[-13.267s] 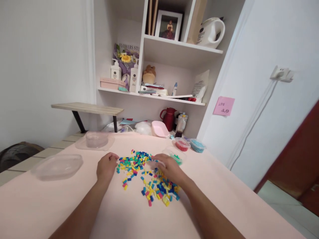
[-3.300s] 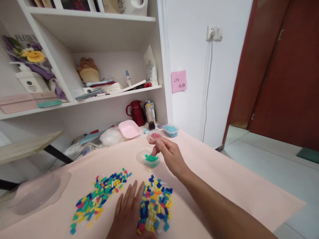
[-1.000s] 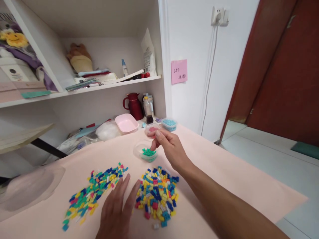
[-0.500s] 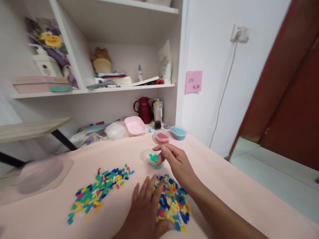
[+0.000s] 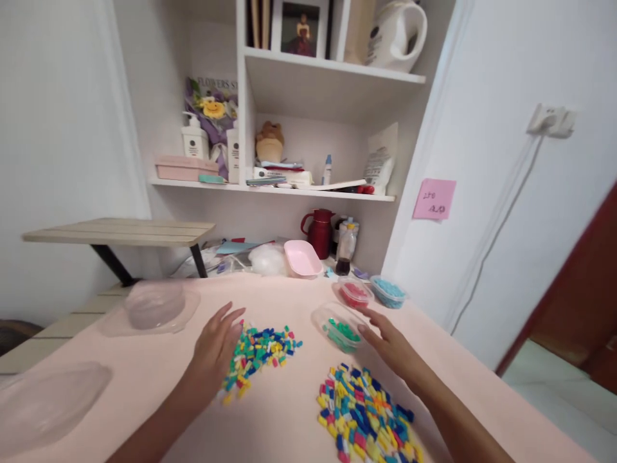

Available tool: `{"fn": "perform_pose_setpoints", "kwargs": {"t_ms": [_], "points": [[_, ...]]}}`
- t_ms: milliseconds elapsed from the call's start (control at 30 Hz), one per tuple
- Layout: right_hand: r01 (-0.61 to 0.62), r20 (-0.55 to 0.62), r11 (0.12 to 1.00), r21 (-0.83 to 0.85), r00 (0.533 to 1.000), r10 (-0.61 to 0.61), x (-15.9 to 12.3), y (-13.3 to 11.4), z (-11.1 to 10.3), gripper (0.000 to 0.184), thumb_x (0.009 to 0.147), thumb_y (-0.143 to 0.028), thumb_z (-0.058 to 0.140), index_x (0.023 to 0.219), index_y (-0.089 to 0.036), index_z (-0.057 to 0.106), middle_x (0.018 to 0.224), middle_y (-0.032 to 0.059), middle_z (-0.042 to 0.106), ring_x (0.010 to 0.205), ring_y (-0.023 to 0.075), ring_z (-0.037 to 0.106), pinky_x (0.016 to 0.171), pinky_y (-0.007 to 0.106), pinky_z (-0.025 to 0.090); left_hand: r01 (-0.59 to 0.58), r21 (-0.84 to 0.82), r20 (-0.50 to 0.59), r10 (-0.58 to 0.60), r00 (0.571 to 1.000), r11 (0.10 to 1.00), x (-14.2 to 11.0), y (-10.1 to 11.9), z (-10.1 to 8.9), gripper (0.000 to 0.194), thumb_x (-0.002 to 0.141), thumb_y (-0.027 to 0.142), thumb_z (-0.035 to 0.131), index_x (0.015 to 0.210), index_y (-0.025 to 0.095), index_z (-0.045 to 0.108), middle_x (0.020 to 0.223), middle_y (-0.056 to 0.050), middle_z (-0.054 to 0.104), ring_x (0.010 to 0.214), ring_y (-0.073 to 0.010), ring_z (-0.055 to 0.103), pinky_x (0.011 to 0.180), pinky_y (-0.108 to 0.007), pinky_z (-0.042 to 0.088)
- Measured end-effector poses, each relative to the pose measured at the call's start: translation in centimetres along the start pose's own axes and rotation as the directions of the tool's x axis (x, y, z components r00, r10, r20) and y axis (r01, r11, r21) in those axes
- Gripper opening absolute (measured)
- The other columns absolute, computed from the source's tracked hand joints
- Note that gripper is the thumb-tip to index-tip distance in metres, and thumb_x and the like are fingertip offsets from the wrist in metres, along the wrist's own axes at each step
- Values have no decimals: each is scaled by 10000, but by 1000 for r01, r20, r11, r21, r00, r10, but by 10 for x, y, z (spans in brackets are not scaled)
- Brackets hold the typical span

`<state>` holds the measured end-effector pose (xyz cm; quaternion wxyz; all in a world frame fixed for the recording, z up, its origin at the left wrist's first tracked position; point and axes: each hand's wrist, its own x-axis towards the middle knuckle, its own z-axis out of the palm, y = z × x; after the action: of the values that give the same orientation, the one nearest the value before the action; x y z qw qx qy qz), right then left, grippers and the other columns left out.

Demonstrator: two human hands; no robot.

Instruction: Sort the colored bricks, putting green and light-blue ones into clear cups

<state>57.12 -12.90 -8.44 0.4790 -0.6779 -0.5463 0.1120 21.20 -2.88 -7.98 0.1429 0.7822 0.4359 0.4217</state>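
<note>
Two heaps of small coloured bricks lie on a pale pink table (image 5: 289, 302). My left hand (image 5: 214, 350) lies flat and open at the left edge of the left heap (image 5: 263, 350), its fingers stretched toward it. My right hand (image 5: 393, 344) is open, fingers spread, just right of a clear tub holding green bricks (image 5: 340, 328), above the right heap (image 5: 369, 418). Neither hand holds anything. Behind stand a tub of red bricks (image 5: 354, 292) and a tub of light blue bricks (image 5: 388, 290).
Clear plastic lids or trays rest at the left (image 5: 154, 305) and the near left (image 5: 45, 402). A pink dish (image 5: 303, 258), a red jug (image 5: 321, 231) and a small bottle (image 5: 344, 247) stand at the back under white shelves. A wooden side shelf (image 5: 120, 230) juts out at the left.
My left hand has gone from the right heap to the left heap. My right hand has opened and dropped beside the green tub. The view has swung left and up.
</note>
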Motion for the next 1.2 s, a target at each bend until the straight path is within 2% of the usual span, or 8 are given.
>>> {"fn": "perform_pose_setpoints", "kwargs": {"t_ms": [133, 300, 467, 667, 800, 900, 1067, 1200], "points": [[-86, 225, 995, 48, 972, 73, 1, 13, 9, 586, 884, -612, 494, 1300, -219, 619, 1414, 107, 570, 1319, 320, 503, 1137, 487, 353, 69, 0, -77, -69, 995, 998, 1, -32, -9, 422, 961, 461, 349, 1220, 275, 626, 1454, -74, 497, 1379, -230, 419, 1151, -491, 333], [-5, 276, 990, -139, 960, 43, 11, 7, 8, 643, 874, -626, 495, 1392, -248, 540, 1486, 82, 496, 1374, 325, 442, 1146, 491, 344, 63, -43, -62, -66, 996, 997, -3, -50, 9, 346, 916, 401, 436, 1151, 300, 669, 1380, -61, 578, 1327, -242, 487, 1117, -501, 383], [163, 267, 942, -293, 960, -83, 1, -40, 17, 609, 882, -564, 513, 1426, -289, 493, 1538, 64, 425, 1397, 324, 400, 1140, 519, 335, 111, -99, -92, -120, 988, 989, -1, -56, 16, 394, 937, 402, 362, 1110, 247, 681, 1269, -88, 651, 1241, -228, 562, 1103, -464, 412], [229, 512, 962, -150, 850, -123, -43, -100, 87, 472, 930, -341, 483, 1385, -234, 545, 1454, 93, 521, 1351, 272, 457, 1139, 461, 350, 137, -113, -157, -154, 975, 984, 1, -62, 12, 379, 894, 331, 355, 1011, 200, 691, 1098, -107, 691, 1124, -240, 618, 1035, -459, 473], [387, 447, 892, -235, 857, -255, -55, -114, 132, 451, 911, -172, 465, 1337, -231, 600, 1284, 116, 619, 1156, 272, 573, 1009, 450, 447, 144, -94, -159, -158, 974, 985, 1, -61, 10, 369, 857, 345, 397, 1017, 184, 689, 1123, -129, 662, 1147, -270, 609, 1039, -493, 465], [428, 400, 866, -260, 864, -307, -57, -118, 145, 399, 893, -117, 475, 1189, -267, 697, 1095, 95, 664, 1004, 257, 603, 900, 427, 473, 134, -81, -147, -145, 979, 988, 0, -57, 11, 358, 842, 374, 450, 1061, 208, 679, 1170, -115, 639, 1187, -273, 588, 1057, -495, 448], [414, 414, 910, 11, 827, -381, -57, -120, 130, 343, 905, -116, 478, 1049, -291, 736, 957, 50, 681, 929, 204, 616, 859, 351, 474, 97, 2, -85, -97, 992, 995, -4, -51, 17, 365, 817, 373, 534, 1138, 260, 666, 1298, -98, 590, 1250, -296, 546, 1056, -528, 429], [271, 278, 955, 119, 915, -294, -43, -102, 116, 288, 932, -207, 462, 1075, -254, 708, 997, 59, 665, 958, 205, 612, 898, 359, 465, 81, 44, -41, -79, 996, 996, -3, -55, 20, 381, 828, 392, 517, 1158, 265, 659, 1320, -99, 577, 1243, -297, 547, 1049, -529, 436]]}}
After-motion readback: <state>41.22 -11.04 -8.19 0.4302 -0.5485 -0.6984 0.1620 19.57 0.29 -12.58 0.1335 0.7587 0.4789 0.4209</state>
